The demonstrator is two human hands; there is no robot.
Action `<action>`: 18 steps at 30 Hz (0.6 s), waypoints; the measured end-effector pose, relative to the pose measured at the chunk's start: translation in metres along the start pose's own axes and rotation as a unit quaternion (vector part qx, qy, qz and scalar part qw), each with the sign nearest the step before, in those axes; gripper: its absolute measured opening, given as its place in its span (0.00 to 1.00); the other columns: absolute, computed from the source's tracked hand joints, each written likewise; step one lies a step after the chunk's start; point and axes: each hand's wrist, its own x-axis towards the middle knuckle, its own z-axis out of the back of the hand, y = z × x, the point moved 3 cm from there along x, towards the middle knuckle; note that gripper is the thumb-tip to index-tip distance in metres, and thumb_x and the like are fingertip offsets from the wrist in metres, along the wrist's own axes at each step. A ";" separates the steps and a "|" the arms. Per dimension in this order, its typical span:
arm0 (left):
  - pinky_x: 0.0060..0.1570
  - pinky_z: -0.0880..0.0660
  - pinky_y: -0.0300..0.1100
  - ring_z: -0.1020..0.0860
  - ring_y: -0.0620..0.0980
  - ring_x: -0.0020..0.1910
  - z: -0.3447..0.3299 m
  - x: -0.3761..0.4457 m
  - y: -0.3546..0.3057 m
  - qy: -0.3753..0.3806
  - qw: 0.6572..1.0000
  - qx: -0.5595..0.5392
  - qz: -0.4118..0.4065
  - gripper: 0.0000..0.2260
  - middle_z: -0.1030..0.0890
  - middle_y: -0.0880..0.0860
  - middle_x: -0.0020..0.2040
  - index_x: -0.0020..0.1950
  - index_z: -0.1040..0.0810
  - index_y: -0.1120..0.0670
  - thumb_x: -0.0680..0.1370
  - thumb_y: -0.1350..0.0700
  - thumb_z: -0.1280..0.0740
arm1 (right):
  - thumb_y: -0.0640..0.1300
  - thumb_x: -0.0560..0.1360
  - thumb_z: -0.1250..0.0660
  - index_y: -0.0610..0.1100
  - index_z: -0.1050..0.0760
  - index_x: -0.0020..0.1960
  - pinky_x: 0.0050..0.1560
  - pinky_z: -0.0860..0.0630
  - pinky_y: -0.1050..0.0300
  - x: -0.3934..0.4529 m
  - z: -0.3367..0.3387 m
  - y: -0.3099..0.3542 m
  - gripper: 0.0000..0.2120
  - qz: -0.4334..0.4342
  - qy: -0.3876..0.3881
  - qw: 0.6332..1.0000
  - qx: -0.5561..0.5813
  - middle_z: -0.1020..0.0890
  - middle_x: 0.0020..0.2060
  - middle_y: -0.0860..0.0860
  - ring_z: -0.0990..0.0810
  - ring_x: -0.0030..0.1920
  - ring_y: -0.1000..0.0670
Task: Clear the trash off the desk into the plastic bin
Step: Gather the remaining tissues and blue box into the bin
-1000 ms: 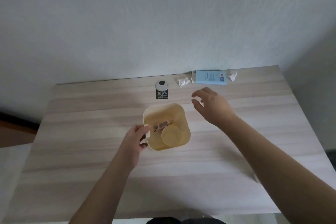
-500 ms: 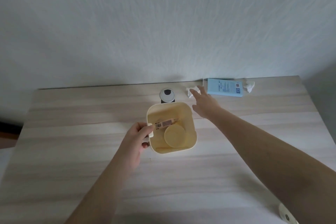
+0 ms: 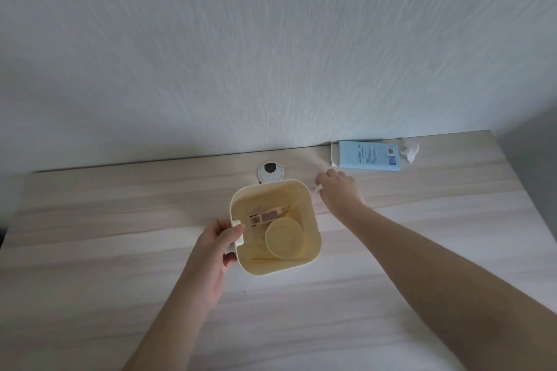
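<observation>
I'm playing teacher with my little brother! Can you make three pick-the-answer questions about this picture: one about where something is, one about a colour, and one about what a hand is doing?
1. Where is the blue box?
A. inside the bin
B. at the back of the desk, by the wall
C. in the left hand

2. What colour is the plastic bin inside?
A. yellow
B. red
C. black

3. What is the left hand doing?
A. lying flat on the desk
B. pointing at the wall
C. holding the bin by its side tab

Answers:
1. B, the box lies along the desk's far edge, beside a crumpled tissue.
2. A, the bin's inner walls look pale yellow.
3. C, its thumb and fingers have a grip on the white tab at the bin's left rim, while the right hand reaches to a small white scrap beside the bin.
</observation>
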 end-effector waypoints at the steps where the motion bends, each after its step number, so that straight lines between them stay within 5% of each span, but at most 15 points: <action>1: 0.38 0.33 0.45 0.24 0.46 0.33 -0.002 0.001 -0.001 0.004 1.000 -0.003 -0.003 0.09 0.21 0.47 0.33 0.44 0.27 0.55 0.67 0.56 0.29 | 0.38 0.77 0.39 0.46 0.26 0.57 0.50 0.32 0.54 -0.003 0.003 -0.005 0.10 -0.012 -0.011 0.999 0.034 0.23 0.53 0.47 0.26 0.52 0.45; 5: 0.37 0.34 0.45 0.26 0.48 0.33 -0.020 0.006 -0.002 0.013 1.000 -0.006 -0.009 0.10 0.22 0.48 0.33 0.44 0.26 0.56 0.67 0.54 0.31 | 0.39 0.77 0.36 0.42 0.21 0.52 0.47 0.30 0.57 -0.016 0.021 -0.041 0.07 -0.092 -0.089 0.966 0.223 0.22 0.49 0.46 0.23 0.49 0.45; 11: 0.34 0.35 0.43 0.26 0.45 0.29 -0.064 0.005 0.013 0.037 0.999 -0.009 -0.004 0.10 0.22 0.48 0.31 0.45 0.27 0.56 0.67 0.54 0.32 | 0.45 0.79 0.38 0.42 0.25 0.61 0.56 0.27 0.54 -0.021 0.046 -0.124 0.13 -0.167 -0.208 0.913 0.310 0.24 0.57 0.47 0.24 0.52 0.49; 14: 0.34 0.35 0.43 0.27 0.47 0.32 -0.079 0.003 0.024 0.015 0.999 -0.028 0.006 0.12 0.23 0.50 0.33 0.46 0.26 0.57 0.67 0.53 0.31 | 0.40 0.79 0.42 0.41 0.31 0.67 0.61 0.29 0.51 -0.009 0.051 -0.162 0.17 -0.218 -0.189 0.908 0.303 0.29 0.64 0.45 0.26 0.59 0.45; 18: 0.34 0.37 0.44 0.27 0.44 0.29 -0.096 0.003 0.034 -0.007 0.998 -0.054 0.018 0.12 0.23 0.49 0.32 0.44 0.26 0.56 0.66 0.53 0.31 | 0.32 0.76 0.43 0.41 0.40 0.73 0.68 0.34 0.48 0.009 0.051 -0.192 0.26 -0.208 -0.084 0.950 0.217 0.37 0.70 0.46 0.35 0.68 0.44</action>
